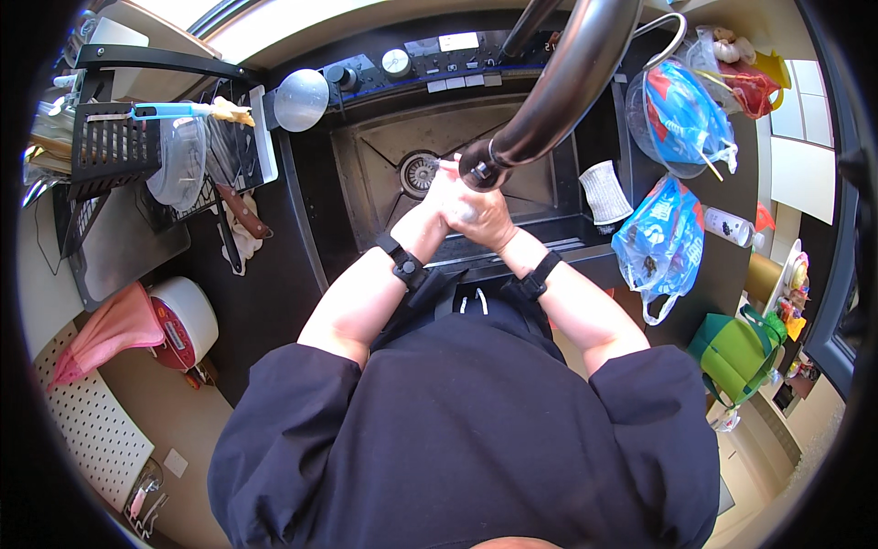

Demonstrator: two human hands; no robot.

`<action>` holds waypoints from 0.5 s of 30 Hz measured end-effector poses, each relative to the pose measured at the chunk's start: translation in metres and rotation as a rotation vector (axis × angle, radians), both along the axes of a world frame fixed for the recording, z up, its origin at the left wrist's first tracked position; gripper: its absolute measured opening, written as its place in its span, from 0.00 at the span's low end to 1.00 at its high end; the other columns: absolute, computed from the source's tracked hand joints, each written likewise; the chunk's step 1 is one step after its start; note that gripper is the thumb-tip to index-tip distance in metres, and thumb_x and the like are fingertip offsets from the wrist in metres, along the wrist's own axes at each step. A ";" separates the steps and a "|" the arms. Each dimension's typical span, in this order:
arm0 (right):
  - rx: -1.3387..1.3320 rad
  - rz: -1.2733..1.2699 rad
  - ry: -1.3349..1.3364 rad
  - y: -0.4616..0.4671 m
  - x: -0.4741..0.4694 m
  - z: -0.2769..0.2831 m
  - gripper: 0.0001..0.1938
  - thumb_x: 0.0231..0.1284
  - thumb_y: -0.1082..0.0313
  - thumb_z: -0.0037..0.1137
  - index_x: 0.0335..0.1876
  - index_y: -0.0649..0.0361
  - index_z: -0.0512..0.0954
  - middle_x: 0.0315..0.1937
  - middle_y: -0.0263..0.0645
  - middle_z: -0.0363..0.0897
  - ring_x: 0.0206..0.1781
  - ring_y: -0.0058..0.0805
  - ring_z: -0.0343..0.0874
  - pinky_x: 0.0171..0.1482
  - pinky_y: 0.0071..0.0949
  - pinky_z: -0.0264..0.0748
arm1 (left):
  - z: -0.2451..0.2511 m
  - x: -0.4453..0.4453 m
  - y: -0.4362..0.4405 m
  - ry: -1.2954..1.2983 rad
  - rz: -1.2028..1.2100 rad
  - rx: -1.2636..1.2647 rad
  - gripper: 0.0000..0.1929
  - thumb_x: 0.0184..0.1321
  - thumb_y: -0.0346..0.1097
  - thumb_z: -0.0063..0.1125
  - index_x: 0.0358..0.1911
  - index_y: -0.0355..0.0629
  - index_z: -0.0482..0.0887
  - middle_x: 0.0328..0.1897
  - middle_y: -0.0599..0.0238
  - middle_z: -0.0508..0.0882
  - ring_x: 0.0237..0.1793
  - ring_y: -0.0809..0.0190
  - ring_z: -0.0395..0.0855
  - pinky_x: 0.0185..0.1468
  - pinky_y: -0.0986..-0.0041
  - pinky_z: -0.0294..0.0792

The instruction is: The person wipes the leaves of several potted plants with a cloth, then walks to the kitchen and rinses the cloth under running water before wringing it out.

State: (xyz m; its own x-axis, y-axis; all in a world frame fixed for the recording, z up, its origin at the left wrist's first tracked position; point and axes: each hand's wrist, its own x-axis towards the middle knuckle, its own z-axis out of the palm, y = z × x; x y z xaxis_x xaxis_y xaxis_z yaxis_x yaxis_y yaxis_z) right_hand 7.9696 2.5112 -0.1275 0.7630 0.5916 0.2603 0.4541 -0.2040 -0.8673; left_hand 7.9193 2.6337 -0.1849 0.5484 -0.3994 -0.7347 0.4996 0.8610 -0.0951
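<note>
My left hand (437, 199) and my right hand (488, 218) are pressed together over the dark sink (370, 161), just below the mouth of the bronze-coloured faucet (549, 103). The skin looks wet, and a whitish patch shows between the hands; whether it is water or lather I cannot tell. The faucet head hides part of the fingers, and no object is visible in either hand. Behind my left hand lies the round drain strainer (417, 171). Black straps circle both wrists.
A grey-white cloth (606, 193) lies on the sink's right edge. Blue-printed plastic bags (658, 240) and a bottle (727, 226) occupy the right counter. At left stand a dish rack (113, 147), a brown-handled knife (243, 211) and a rice cooker (195, 319). Control knobs (396, 62) line the sink's back.
</note>
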 end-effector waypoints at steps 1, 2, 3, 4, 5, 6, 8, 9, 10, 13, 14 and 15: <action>0.040 -0.079 0.088 0.004 -0.005 -0.004 0.19 0.47 0.59 0.71 0.47 0.51 0.83 0.55 0.47 0.78 0.61 0.49 0.74 0.64 0.43 0.69 | 0.000 -0.002 -0.001 0.014 0.038 0.035 0.20 0.69 0.49 0.50 0.47 0.37 0.84 0.47 0.53 0.87 0.45 0.55 0.87 0.49 0.61 0.80; 0.072 -0.175 0.141 0.008 -0.010 -0.007 0.20 0.47 0.62 0.71 0.48 0.55 0.83 0.50 0.47 0.82 0.55 0.43 0.80 0.59 0.37 0.74 | -0.001 -0.001 -0.004 0.028 0.078 0.073 0.20 0.69 0.49 0.50 0.46 0.37 0.84 0.47 0.53 0.87 0.45 0.55 0.87 0.49 0.61 0.80; 0.097 -0.228 0.294 0.012 -0.013 -0.010 0.18 0.50 0.64 0.69 0.49 0.58 0.83 0.52 0.44 0.82 0.55 0.38 0.81 0.59 0.35 0.74 | -0.002 0.002 -0.006 0.039 0.118 0.113 0.20 0.69 0.49 0.51 0.46 0.37 0.84 0.47 0.53 0.87 0.45 0.55 0.87 0.48 0.62 0.80; 0.134 -0.278 0.445 0.017 -0.015 -0.013 0.17 0.54 0.66 0.68 0.50 0.60 0.82 0.53 0.42 0.82 0.54 0.33 0.81 0.60 0.32 0.74 | -0.003 0.006 -0.009 0.045 0.154 0.155 0.20 0.69 0.49 0.51 0.46 0.36 0.84 0.47 0.53 0.88 0.45 0.56 0.87 0.48 0.62 0.80; 0.163 -0.335 0.605 0.021 -0.016 -0.015 0.15 0.58 0.69 0.66 0.50 0.63 0.82 0.55 0.40 0.81 0.54 0.28 0.82 0.61 0.30 0.74 | -0.004 0.013 -0.012 0.048 0.190 0.201 0.20 0.69 0.49 0.51 0.46 0.36 0.84 0.47 0.53 0.88 0.45 0.56 0.87 0.48 0.62 0.80; 0.212 -0.430 0.599 0.026 -0.016 -0.018 0.16 0.58 0.71 0.67 0.51 0.63 0.79 0.52 0.36 0.82 0.50 0.24 0.82 0.57 0.27 0.76 | -0.006 0.019 -0.015 0.048 0.222 0.246 0.20 0.69 0.48 0.51 0.45 0.36 0.84 0.46 0.53 0.88 0.45 0.56 0.87 0.48 0.62 0.80; 0.171 -0.576 0.660 0.032 -0.013 -0.025 0.19 0.55 0.71 0.70 0.52 0.62 0.77 0.51 0.37 0.82 0.50 0.25 0.82 0.56 0.27 0.77 | -0.010 0.032 -0.020 0.040 0.280 0.342 0.20 0.68 0.48 0.51 0.45 0.36 0.84 0.46 0.53 0.88 0.45 0.56 0.87 0.47 0.63 0.80; 0.150 -0.648 0.689 0.033 -0.010 -0.030 0.21 0.54 0.71 0.71 0.53 0.61 0.75 0.50 0.37 0.82 0.50 0.25 0.82 0.55 0.27 0.77 | -0.012 0.036 -0.023 0.038 0.301 0.384 0.20 0.68 0.48 0.52 0.45 0.36 0.85 0.46 0.53 0.88 0.44 0.56 0.87 0.47 0.63 0.80; 0.119 -0.703 0.702 0.034 -0.008 -0.036 0.26 0.51 0.70 0.74 0.54 0.58 0.71 0.47 0.37 0.82 0.48 0.25 0.82 0.52 0.27 0.78 | -0.014 0.039 -0.025 0.034 0.315 0.422 0.20 0.68 0.48 0.52 0.44 0.36 0.85 0.46 0.53 0.88 0.44 0.57 0.87 0.47 0.63 0.80; 0.125 -0.733 0.485 0.031 0.000 -0.053 0.16 0.50 0.58 0.71 0.38 0.61 0.82 0.34 0.50 0.86 0.41 0.43 0.87 0.43 0.36 0.79 | -0.018 0.041 -0.033 0.013 0.339 0.544 0.19 0.68 0.48 0.52 0.44 0.36 0.85 0.45 0.54 0.88 0.44 0.57 0.87 0.47 0.64 0.80; 0.083 -0.703 0.507 0.028 0.003 -0.057 0.16 0.53 0.56 0.68 0.37 0.62 0.82 0.34 0.50 0.85 0.41 0.42 0.87 0.42 0.36 0.79 | -0.019 0.042 -0.038 0.001 0.329 0.598 0.19 0.68 0.47 0.53 0.43 0.36 0.85 0.45 0.54 0.88 0.44 0.57 0.87 0.46 0.64 0.80; 0.042 -0.724 0.537 0.025 0.007 -0.060 0.17 0.55 0.54 0.66 0.36 0.63 0.82 0.33 0.50 0.85 0.41 0.42 0.87 0.42 0.35 0.78 | -0.019 0.043 -0.041 -0.015 0.311 0.659 0.19 0.68 0.47 0.53 0.43 0.36 0.85 0.45 0.54 0.88 0.44 0.58 0.87 0.46 0.65 0.80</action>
State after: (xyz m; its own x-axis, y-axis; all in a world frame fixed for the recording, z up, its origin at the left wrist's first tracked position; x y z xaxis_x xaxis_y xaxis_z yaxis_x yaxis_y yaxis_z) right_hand 7.9764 2.5362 -0.1871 0.9701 -0.0829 -0.2281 -0.2417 -0.2460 -0.9386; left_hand 7.9626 2.5927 -0.2042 0.5765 0.2995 -0.7603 0.2194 0.8395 0.4970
